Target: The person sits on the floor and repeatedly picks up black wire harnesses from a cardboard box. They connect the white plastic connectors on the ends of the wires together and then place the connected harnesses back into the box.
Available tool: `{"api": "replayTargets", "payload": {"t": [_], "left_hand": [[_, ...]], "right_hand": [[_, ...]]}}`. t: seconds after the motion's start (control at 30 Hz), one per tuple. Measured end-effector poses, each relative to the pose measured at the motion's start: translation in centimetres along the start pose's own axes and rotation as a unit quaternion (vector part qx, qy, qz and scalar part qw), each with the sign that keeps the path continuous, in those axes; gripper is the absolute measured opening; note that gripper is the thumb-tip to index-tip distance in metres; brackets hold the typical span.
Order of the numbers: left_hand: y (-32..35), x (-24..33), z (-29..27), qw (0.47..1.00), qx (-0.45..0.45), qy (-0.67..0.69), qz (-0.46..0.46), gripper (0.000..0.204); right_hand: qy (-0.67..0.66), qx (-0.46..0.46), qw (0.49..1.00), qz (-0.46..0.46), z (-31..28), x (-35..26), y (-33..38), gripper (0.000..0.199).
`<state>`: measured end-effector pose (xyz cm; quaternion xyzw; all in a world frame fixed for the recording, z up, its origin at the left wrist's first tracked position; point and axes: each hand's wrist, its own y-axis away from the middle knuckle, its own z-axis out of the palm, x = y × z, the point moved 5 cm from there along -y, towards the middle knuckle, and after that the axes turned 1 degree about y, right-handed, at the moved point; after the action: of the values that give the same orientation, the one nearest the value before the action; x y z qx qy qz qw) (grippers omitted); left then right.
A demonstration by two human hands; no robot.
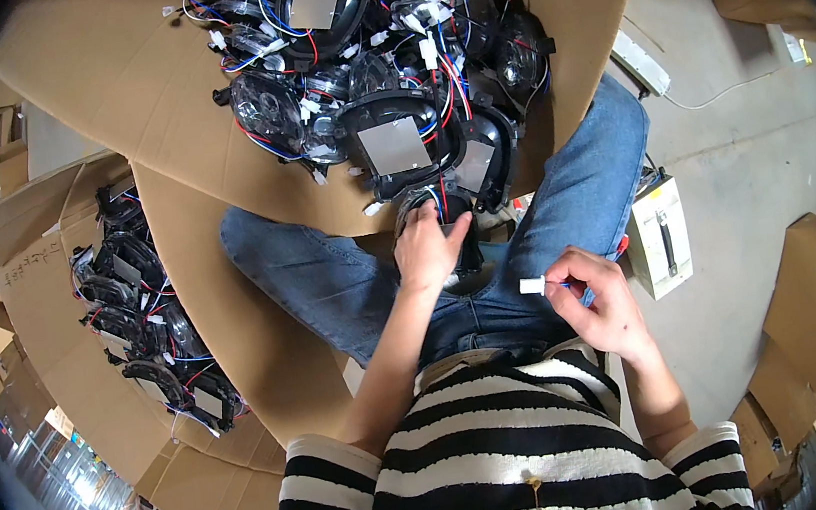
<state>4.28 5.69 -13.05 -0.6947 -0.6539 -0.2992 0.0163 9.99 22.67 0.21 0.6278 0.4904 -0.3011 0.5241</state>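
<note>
Between my thighs sits a black lamp unit [465, 248], at the near edge of the big box. My left hand [427, 246] grips it from above, with its fingers bent over the housing and the thumb along its right side; the underside is hidden. Red and blue wires run from the far side of this lamp. To the right, over my thigh, my right hand [598, 299] pinches a white plug connector [531, 285] with a short bit of blue wire showing behind it. The connector is held apart from the lamp.
Ahead, a large cardboard box [98, 99] holds a heap of lamps [396, 146] with loose wires and white plugs. Another carton [64, 324] at left holds more lamps [148, 315]. At right stand a cream box with a black handle [661, 238], a white cable and flattened cardboard [812, 310].
</note>
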Motion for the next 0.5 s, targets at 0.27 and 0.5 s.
{"api": "replayTargets", "payload": {"t": [0.27, 0.5], "left_hand": [[0.8, 2.0, -1.3, 0.99, 0.029, -0.025, 0.135, 0.019], [5.3, 0.0, -6.3, 0.92, -0.076, 0.384, 0.027, 0.013]], "right_hand": [[0.0, -0.012, 1.0, -0.014, 0.4, -0.6, 0.8, 0.002], [-0.029, -0.041, 0.999, -0.021, 0.6, -0.9, 1.4, 0.003]]}}
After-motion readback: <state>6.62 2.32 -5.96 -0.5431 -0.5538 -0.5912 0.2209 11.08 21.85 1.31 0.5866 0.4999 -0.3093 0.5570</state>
